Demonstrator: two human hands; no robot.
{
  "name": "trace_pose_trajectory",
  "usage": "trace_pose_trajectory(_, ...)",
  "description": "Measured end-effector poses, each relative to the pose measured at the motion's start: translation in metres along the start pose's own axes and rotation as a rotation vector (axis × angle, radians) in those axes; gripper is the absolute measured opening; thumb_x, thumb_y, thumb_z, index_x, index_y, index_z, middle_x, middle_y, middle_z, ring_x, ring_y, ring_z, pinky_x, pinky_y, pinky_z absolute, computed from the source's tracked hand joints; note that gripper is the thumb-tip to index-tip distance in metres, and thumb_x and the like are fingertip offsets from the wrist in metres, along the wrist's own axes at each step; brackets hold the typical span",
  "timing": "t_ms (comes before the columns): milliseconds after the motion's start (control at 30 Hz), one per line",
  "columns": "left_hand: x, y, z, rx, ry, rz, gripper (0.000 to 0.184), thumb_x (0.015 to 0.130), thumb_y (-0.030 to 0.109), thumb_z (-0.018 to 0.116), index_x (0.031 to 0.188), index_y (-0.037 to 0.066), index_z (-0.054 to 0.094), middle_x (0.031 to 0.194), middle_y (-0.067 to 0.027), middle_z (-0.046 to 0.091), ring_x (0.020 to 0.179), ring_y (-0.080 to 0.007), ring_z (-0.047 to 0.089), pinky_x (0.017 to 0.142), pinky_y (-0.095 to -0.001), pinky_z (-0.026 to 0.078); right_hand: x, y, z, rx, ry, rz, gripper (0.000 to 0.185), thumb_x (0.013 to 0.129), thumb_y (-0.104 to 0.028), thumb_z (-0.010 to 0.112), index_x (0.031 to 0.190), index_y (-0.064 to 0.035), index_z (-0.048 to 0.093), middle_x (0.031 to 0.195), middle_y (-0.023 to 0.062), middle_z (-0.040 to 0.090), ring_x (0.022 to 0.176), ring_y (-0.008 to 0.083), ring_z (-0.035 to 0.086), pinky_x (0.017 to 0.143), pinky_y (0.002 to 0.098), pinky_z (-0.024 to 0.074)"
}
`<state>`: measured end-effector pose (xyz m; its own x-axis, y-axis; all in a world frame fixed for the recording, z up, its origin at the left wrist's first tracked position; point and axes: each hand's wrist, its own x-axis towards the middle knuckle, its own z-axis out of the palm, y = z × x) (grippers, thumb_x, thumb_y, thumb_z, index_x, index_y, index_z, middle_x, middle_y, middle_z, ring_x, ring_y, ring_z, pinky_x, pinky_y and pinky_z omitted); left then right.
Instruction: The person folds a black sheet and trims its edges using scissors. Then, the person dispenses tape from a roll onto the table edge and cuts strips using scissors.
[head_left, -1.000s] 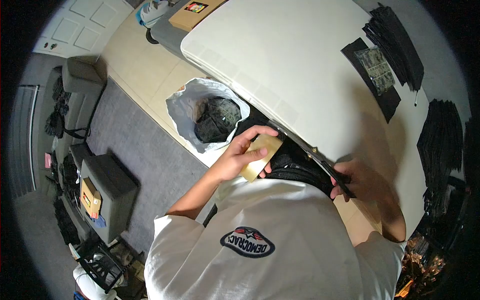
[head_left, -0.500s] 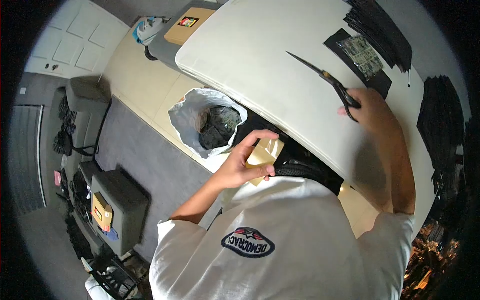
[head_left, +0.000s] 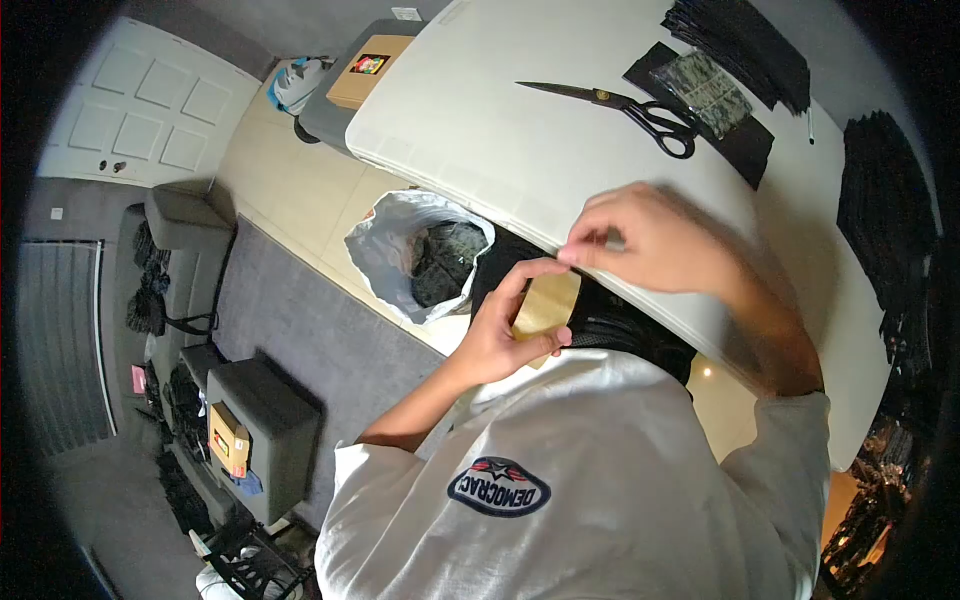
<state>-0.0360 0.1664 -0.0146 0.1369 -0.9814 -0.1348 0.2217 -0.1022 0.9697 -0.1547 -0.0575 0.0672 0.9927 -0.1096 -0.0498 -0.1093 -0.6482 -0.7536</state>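
My left hand [head_left: 503, 325] is closed around a shiny tan piece [head_left: 548, 303], roughly rectangular, held between thumb and fingers in front of my waist. Whether it is a tape roll or a folded sheet I cannot tell. My right hand [head_left: 655, 240] hovers over the table's near edge, its thumb and index finger pinched together by my left index fingertip. Anything in that pinch is too small to make out. Beyond it, black-handled scissors [head_left: 620, 105] lie on the white table [head_left: 480, 110], near a clear-wrapped, camouflage-patterned packet [head_left: 703, 92] on black material [head_left: 752, 150].
A white bag [head_left: 375, 250] with dark scraps stands open beside the table. Black strips are stacked at the far table edge [head_left: 745, 45] and hang at the right [head_left: 880, 210]. A cardboard box [head_left: 372, 70] sits on a grey seat; another box [head_left: 229, 438] is on an ottoman [head_left: 275, 430].
My right hand has put the scissors down on the table and come toward my left hand, fingers now pinched. My left hand still holds the tan piece. The view has shifted slightly.
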Motion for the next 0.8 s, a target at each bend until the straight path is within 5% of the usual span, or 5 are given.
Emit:
trace_pose_trajectory(267,0.0,0.009,0.0,0.199,-0.019,0.039,0.077,0.085,0.005,0.083,0.149,0.009,0.042,0.109,-0.0083,0.068,0.092,-0.0182,0.071,0.085,-0.0351,0.057,-0.007,0.008,0.018,0.151,-0.008,0.064,0.028,0.088,-0.02,0.083,0.079,0.0033,0.071,0.072,0.0132,0.07,0.062,0.0193,0.065,0.061,0.0333,0.0502)
trace_pose_trajectory(567,-0.003,0.022,-0.015,0.641,-0.003,-0.225,0.095,0.083,0.033,0.087,0.158,0.012,0.032,0.123,-0.0214,0.068,0.105,-0.0382,0.072,0.09,-0.0402,0.057,-0.046,-0.06,0.037,-0.353,0.271,-0.52,0.021,0.083,-0.013,0.081,0.069,-0.0073,0.066,0.073,0.0044,0.057,0.069,0.0234,0.058,0.068,0.041,0.0416)
trace_pose_trajectory(633,-0.006,0.023,-0.018,0.643,-0.051,-0.257,0.091,0.086,0.033,0.086,0.157,0.011,0.035,0.123,-0.0174,0.068,0.109,-0.031,0.071,0.091,-0.0376,0.056,-0.045,-0.055,0.033,-0.399,0.222,-0.5,0.021,0.088,-0.022,0.076,0.075,-0.0079,0.067,0.079,0.0056,0.062,0.084,0.0235,0.064,0.076,0.0427,0.0456)
trace_pose_trajectory(700,-0.01,0.005,-0.021,0.335,-0.174,0.077,0.075,0.093,0.03,0.082,0.153,0.009,0.043,0.122,-0.0116,0.069,0.107,-0.0228,0.069,0.089,-0.0359,0.056,-0.027,-0.041,0.02,-0.249,0.344,-0.319,0.02,0.081,-0.012,0.082,0.07,-0.0063,0.067,0.069,0.0066,0.059,0.069,0.0259,0.058,0.067,0.0394,0.0408)
trace_pose_trajectory(800,-0.016,0.007,-0.022,0.186,-0.144,-0.04,0.051,0.101,0.024,0.073,0.145,0.006,0.053,0.12,-0.0068,0.068,0.102,-0.0145,0.066,0.087,-0.0316,0.055,-0.013,-0.012,0.009,-0.128,0.251,-0.097,0.024,0.085,-0.015,0.08,0.071,-0.0012,0.066,0.067,0.0123,0.061,0.063,0.0312,0.057,0.062,0.0425,0.0433)
